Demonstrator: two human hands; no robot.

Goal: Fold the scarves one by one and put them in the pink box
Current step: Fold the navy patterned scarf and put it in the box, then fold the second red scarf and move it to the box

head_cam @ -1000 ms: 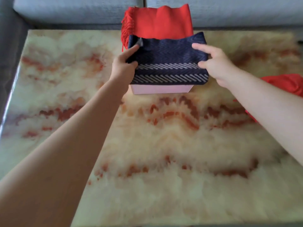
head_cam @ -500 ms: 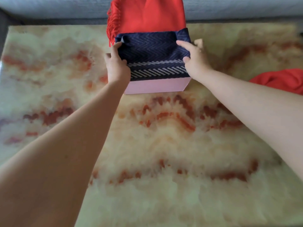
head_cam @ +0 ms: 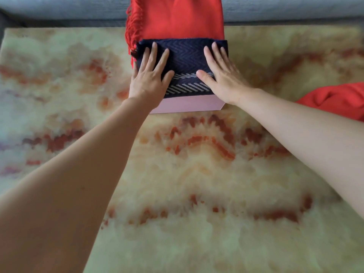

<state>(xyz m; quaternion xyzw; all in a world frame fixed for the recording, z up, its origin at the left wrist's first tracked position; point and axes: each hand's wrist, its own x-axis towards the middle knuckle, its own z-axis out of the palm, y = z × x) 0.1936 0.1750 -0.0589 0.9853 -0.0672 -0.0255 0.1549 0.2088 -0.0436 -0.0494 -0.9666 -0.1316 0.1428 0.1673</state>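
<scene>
Atop the pink box (head_cam: 187, 104): a folded navy scarf (head_cam: 185, 56) with pale chevron stripes covers the front part. Only the box's front wall shows.
Behind it: a folded red scarf (head_cam: 177, 18), its fringe hanging at the box's left side. It seems to sit in the rear of the box, though the rim there is hidden.
Left grip (head_cam: 150, 81): palm down on the navy scarf's left part, fingers straight and spread, holding nothing.
Right grip (head_cam: 222, 75): flat in the same way on the right part, thumb pointing toward the middle.
Change: a second ago both grips held the navy scarf by its side edges over the box. Now they have let go and press on top.
Meaning: the navy scarf looks delivered and is being patted down.
Right of the box: a loose red scarf (head_cam: 338, 99) lies bunched on the counter (head_cam: 197, 194), well apart. It is not yet folded and is probably next.
</scene>
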